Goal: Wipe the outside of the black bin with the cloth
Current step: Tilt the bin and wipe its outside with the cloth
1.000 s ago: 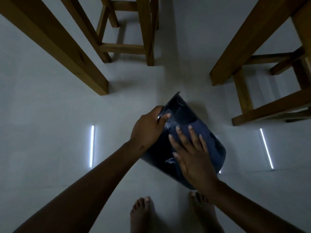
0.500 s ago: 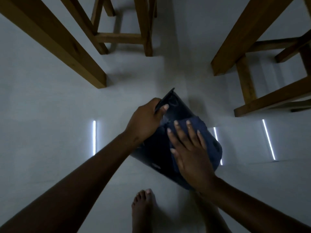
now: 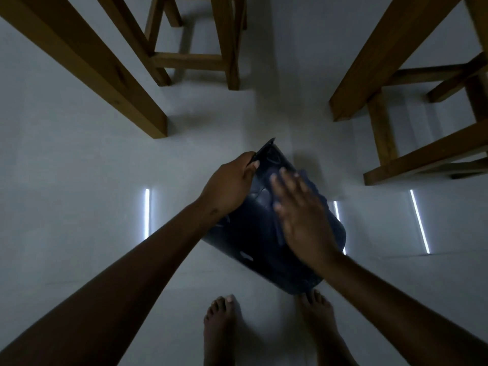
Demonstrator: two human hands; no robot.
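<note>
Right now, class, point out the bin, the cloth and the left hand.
bin (image 3: pixel 253 233), head view, bare dark side wall.
cloth (image 3: pixel 315 184), head view, edge beyond the fingertips.
left hand (image 3: pixel 228 186), head view, back of hand.

Single head view, looking steeply down at floor (image 3: pixel 79 180); hands close, own feet (image 3: pixel 221 326) at bottom.

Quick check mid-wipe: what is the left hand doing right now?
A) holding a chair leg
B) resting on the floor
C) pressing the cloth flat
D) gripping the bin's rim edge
D: the left hand is closed on the rim edge of the black bin, while the right hand presses the cloth flat against its side.
</note>
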